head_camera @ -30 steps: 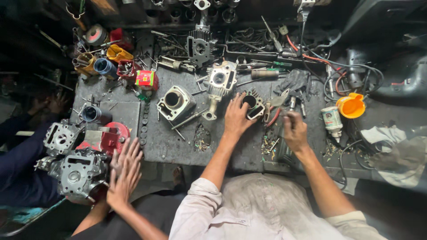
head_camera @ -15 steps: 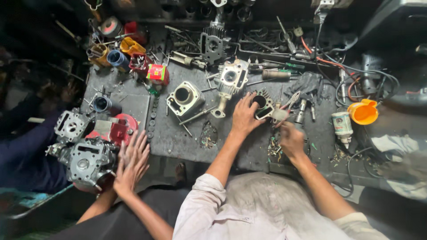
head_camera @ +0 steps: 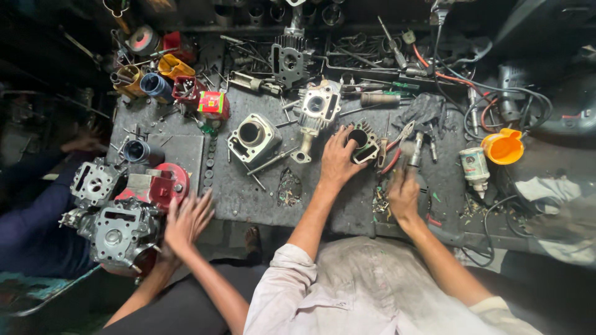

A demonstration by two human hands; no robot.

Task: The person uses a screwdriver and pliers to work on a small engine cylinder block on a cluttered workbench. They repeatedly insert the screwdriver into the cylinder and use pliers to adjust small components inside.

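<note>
My left hand (head_camera: 338, 158) rests on a dark finned engine cylinder (head_camera: 366, 144) standing on the grey workbench (head_camera: 236, 192), fingers curled over its rim. My right hand (head_camera: 403, 192) is just to the right of it, closed around a small pale-tipped tool (head_camera: 408, 149) that is blurred by motion. Red-handled pliers (head_camera: 397, 146) lie between the cylinder and that tool. A second silver cylinder (head_camera: 253, 136) and a cylinder head (head_camera: 316, 108) sit to the left of my left hand.
Another person's two hands (head_camera: 186, 220) hover at the bench's front left beside an engine casing (head_camera: 115, 229) and a red part (head_camera: 162, 185). An orange funnel (head_camera: 504, 147), a small bottle (head_camera: 475, 166), cables and several tools crowd the right and back.
My left hand has stayed on the finned cylinder. My right hand has shifted slightly beside it with the tool raised. The other person's hands moved a little towards the bench.
</note>
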